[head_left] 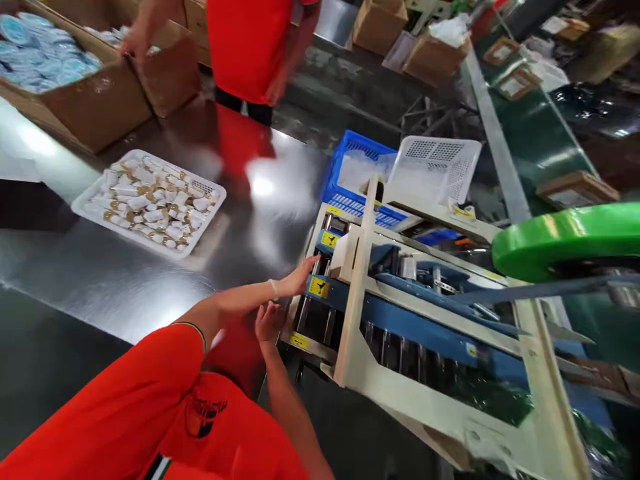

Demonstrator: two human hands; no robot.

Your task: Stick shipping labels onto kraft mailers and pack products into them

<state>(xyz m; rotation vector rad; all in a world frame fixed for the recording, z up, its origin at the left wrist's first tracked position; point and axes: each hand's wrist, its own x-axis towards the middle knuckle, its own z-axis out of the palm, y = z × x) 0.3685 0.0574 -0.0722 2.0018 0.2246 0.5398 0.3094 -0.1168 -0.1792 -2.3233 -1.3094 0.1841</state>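
My left hand (299,277), with a pale band at the wrist, reaches over the near end of a roller conveyor machine (420,330). Its fingers are stretched out towards a small white box (345,253) and hold nothing. The box sits on the rollers, partly hidden by a cream frame bar; whether my fingertips touch it I cannot tell. My right hand (270,322) is beside the conveyor's end, just below the left one. Its fingers are loosely bent and a little apart, with nothing visible in them. A large green tape roll (565,240) is mounted on the machine.
A white tray (80,207) of small white-and-gold pieces rests on the shiny metal table (240,247). Behind it, a cardboard box (100,110) holds blue-and-white packets, with a co-worker's hand (136,41) at its edge. A blue crate (333,170) and white basket (435,157) stand beyond the machine.
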